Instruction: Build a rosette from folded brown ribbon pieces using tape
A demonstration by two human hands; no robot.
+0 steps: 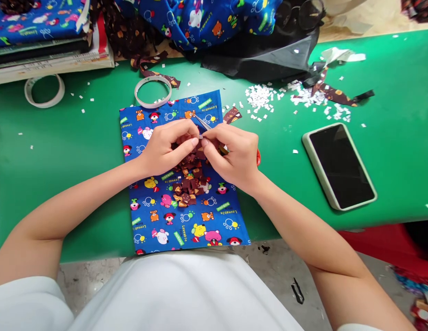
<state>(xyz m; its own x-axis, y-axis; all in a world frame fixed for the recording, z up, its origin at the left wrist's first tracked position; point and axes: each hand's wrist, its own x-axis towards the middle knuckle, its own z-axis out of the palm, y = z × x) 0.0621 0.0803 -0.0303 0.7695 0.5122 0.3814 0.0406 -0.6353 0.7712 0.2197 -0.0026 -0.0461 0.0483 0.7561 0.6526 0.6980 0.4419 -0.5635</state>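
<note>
My left hand (173,146) is closed in a pinch, its fingertips meeting those of my right hand at a small whitish piece (200,136). Inside my right hand (233,154) is a pair of scissors; a pointed metal blade (201,122) sticks out past the index finger, and a bit of red-orange handle (258,157) shows behind the palm. Below both hands lies a blue cartoon-print cloth (196,232), flat on the green table. A heap of small brown patterned fabric pieces (188,186) rests on the cloth, partly covered by my hands.
White paper bits (260,97) are scattered at the back right, near dark fabric strips (338,93). On the right lies a phone (341,165). Two tape rings stand left (44,91) and behind the cloth (153,92). Folded fabric (196,20) and a black bag (258,55) fill the back.
</note>
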